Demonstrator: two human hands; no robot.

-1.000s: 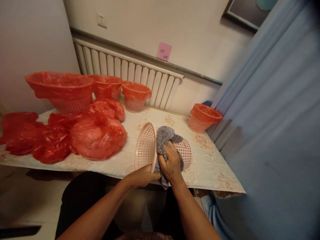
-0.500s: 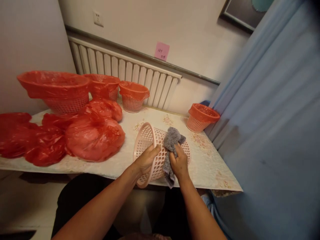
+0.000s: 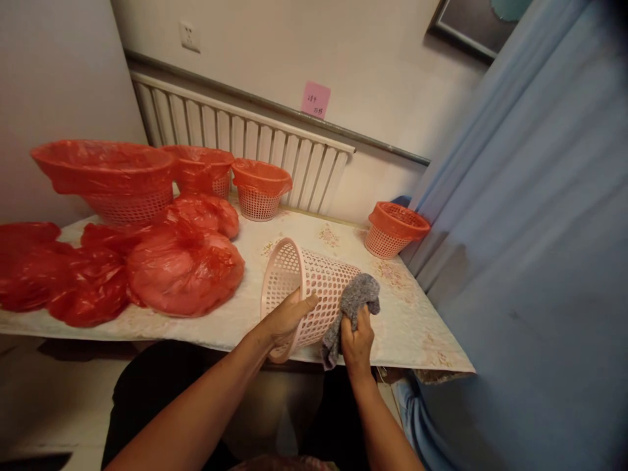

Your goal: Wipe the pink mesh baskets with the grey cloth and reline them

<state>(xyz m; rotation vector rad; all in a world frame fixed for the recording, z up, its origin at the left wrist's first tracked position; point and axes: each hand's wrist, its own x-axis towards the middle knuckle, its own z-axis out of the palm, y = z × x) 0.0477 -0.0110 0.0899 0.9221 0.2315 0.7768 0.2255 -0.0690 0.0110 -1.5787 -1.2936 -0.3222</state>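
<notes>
A pale pink plastic waste basket (image 3: 324, 278) with a lattice wall lies on its side near the table's front edge, its mouth facing left. My left hand (image 3: 289, 317) grips its rim, thumb outside on the lattice and the other fingers hidden inside the mouth. In my right hand (image 3: 358, 337) is a bunched grey cloth (image 3: 360, 293), pressed against the basket's wall near its base. One end of the cloth hangs down toward the table edge.
Filled red plastic bags (image 3: 186, 268) crowd the left of the table (image 3: 412, 327). Behind them stand several baskets lined with red bags, including a big one (image 3: 122, 203). Another lined basket (image 3: 385, 239) is at the back right, beside the blue curtain (image 3: 515, 261). A radiator (image 3: 255, 140) runs along the wall.
My right hand has slid the cloth from the basket's middle toward its base, to the right and slightly down. My left hand keeps its hold on the rim.
</notes>
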